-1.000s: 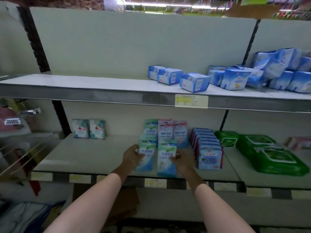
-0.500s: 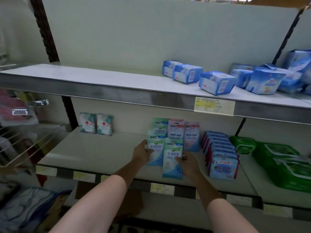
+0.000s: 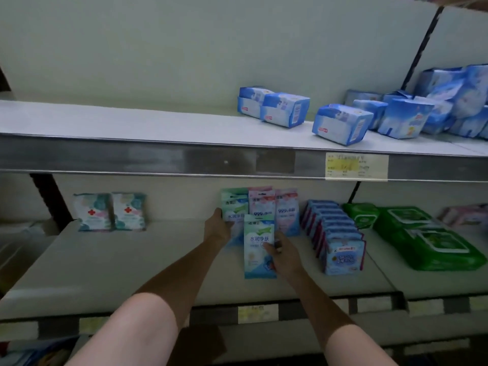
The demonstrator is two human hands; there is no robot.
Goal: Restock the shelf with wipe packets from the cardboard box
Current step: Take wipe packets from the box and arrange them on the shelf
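Both arms reach onto the lower shelf (image 3: 111, 268). My right hand (image 3: 284, 256) grips a light blue-green wipe packet (image 3: 258, 244), standing upright at the front of the row, thumb across its face. My left hand (image 3: 219, 228) holds a second blue-green packet (image 3: 233, 211) by its left edge, further back against the green and pink packets (image 3: 274, 207) behind. A brown cardboard shape (image 3: 200, 347), probably the box, shows below the shelf edge between my arms.
Purple-blue packs (image 3: 340, 247) stand in a row right of my hands, then flat green wipe packs (image 3: 427, 241). Two red-cross packets (image 3: 109, 211) lean at the back left. Blue tissue packs (image 3: 340, 124) lie on the upper shelf (image 3: 132, 128).
My left hand has pushed its packet back toward the rear packets. The right hand's packet stays at the front. The camera has moved closer and turned left.
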